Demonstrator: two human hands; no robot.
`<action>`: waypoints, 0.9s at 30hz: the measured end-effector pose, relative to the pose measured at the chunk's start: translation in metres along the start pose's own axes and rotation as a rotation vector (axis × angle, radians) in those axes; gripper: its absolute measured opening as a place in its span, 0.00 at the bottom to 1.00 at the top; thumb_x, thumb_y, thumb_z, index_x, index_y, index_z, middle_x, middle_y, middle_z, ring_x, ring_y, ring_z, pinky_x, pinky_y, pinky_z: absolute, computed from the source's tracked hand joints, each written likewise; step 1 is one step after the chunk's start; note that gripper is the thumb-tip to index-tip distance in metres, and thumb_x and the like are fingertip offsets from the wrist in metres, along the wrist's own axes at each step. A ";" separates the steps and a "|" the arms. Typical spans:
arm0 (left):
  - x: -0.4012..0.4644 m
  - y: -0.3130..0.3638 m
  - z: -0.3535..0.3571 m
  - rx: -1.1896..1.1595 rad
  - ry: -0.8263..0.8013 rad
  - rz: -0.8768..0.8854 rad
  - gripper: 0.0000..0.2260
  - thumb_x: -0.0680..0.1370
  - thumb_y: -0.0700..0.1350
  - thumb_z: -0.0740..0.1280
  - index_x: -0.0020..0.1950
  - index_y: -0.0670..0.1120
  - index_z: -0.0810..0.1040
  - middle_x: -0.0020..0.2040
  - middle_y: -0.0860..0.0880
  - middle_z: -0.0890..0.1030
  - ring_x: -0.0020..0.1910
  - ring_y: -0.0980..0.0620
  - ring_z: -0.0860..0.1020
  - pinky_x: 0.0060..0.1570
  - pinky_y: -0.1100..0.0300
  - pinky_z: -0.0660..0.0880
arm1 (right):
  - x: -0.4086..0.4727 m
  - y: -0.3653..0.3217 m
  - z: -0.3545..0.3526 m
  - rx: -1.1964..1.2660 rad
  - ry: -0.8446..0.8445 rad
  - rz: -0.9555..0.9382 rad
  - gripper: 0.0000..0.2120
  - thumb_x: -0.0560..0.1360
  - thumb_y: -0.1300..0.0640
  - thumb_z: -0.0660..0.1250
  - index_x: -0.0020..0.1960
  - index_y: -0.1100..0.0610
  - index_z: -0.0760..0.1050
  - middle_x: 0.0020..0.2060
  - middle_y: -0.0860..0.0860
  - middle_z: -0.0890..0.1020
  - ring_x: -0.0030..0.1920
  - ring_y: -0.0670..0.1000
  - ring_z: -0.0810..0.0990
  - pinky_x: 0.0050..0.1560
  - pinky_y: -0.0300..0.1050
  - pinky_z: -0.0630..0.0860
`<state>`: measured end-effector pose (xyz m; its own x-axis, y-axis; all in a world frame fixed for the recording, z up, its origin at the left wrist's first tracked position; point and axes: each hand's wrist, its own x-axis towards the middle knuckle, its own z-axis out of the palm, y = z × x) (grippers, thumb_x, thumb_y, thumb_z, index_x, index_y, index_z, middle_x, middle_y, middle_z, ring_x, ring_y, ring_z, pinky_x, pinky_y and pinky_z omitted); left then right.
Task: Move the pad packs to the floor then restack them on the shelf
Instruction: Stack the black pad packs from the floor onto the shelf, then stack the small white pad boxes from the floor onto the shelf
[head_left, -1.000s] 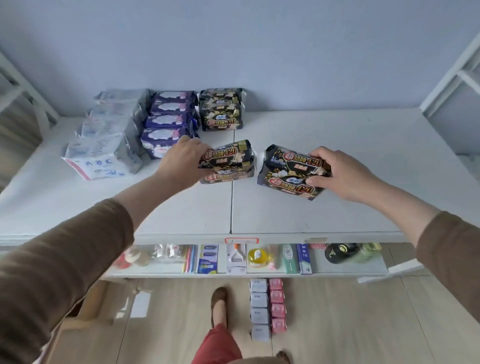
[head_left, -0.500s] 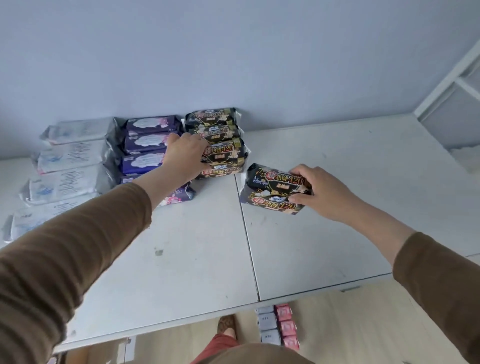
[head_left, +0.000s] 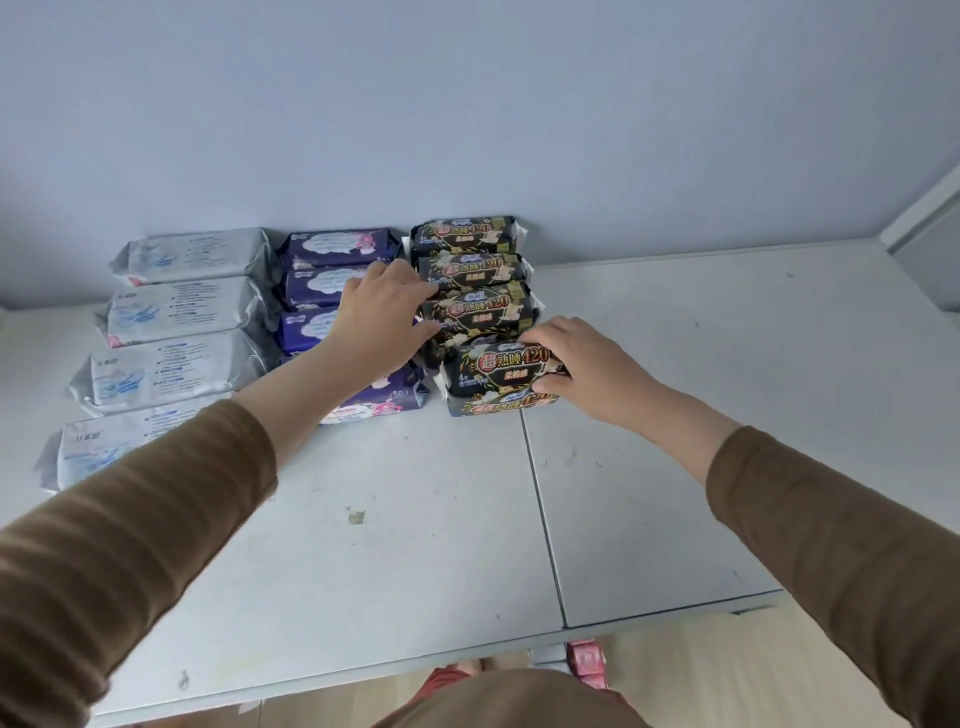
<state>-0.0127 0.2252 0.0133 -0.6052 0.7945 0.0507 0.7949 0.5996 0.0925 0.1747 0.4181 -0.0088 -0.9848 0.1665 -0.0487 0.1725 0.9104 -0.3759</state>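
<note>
Two glossy black packs — gripped

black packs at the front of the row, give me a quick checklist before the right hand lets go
1. Right hand grips the two front black packs, thumb at the side: ok.
2. Packs resting on the shelf: cannot tell, the bottom one looks down but contact is not clear.
3. Lined up with the black row behind: not ok, they sit slightly right of it and skewed.
4. Left hand steadies the black packs placed just behind: ok, fingers against their left end.
5. Purple packs beside the row undisturbed: cannot tell, the left arm hides part of them.
</note>
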 end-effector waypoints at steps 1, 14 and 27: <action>-0.006 -0.002 -0.004 -0.026 0.018 -0.013 0.21 0.79 0.56 0.64 0.70 0.53 0.73 0.66 0.48 0.72 0.64 0.44 0.68 0.62 0.45 0.67 | 0.004 -0.002 0.002 -0.012 0.012 -0.011 0.23 0.74 0.56 0.71 0.67 0.52 0.70 0.60 0.49 0.73 0.61 0.51 0.69 0.56 0.51 0.72; -0.089 0.015 -0.014 -0.136 0.099 -0.132 0.15 0.79 0.49 0.65 0.65 0.50 0.77 0.64 0.49 0.75 0.63 0.44 0.70 0.63 0.45 0.66 | 0.000 -0.025 0.019 -0.198 0.230 -0.005 0.35 0.69 0.51 0.74 0.72 0.56 0.65 0.67 0.53 0.69 0.66 0.57 0.64 0.64 0.52 0.71; -0.223 0.159 0.030 -0.144 0.115 -0.204 0.17 0.77 0.51 0.68 0.65 0.49 0.76 0.61 0.50 0.77 0.60 0.45 0.72 0.58 0.49 0.71 | -0.191 -0.010 0.012 -0.061 0.138 -0.211 0.23 0.75 0.51 0.68 0.69 0.54 0.70 0.64 0.51 0.73 0.64 0.55 0.67 0.64 0.49 0.67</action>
<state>0.2497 0.1464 -0.0136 -0.7594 0.6378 0.1284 0.6469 0.7195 0.2526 0.3613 0.3729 -0.0071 -0.9881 0.0164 0.1529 -0.0319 0.9508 -0.3081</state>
